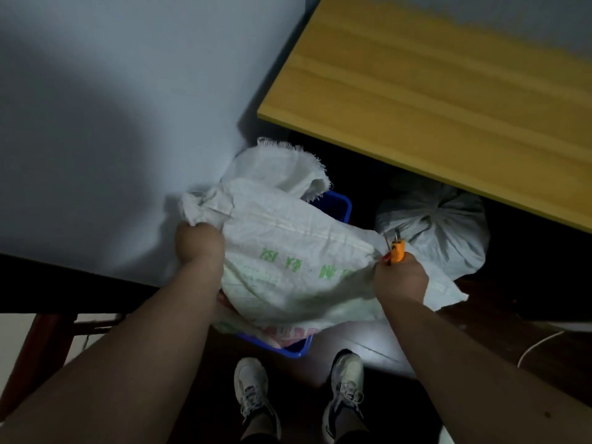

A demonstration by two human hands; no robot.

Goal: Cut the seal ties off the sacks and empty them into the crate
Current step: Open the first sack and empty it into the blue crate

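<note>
A white woven sack (288, 251) with green print lies across the blue crate (336, 206), hiding most of it. My left hand (198, 243) grips the sack's left corner. My right hand (400, 278) grips the sack's right corner together with orange-handled scissors (397, 248), blades pointing away from me. Another white sack (278, 165) with a frayed edge lies behind it in the crate. A tied grey-white sack (442, 229) sits on the floor to the right, under the table edge.
A yellow wooden table (432, 91) juts over the right side. A white-covered surface (112, 123) fills the left, with a dark wooden frame (41, 341) below. My two shoes (253, 395) stand on the dark floor. A white cable (541, 342) lies at right.
</note>
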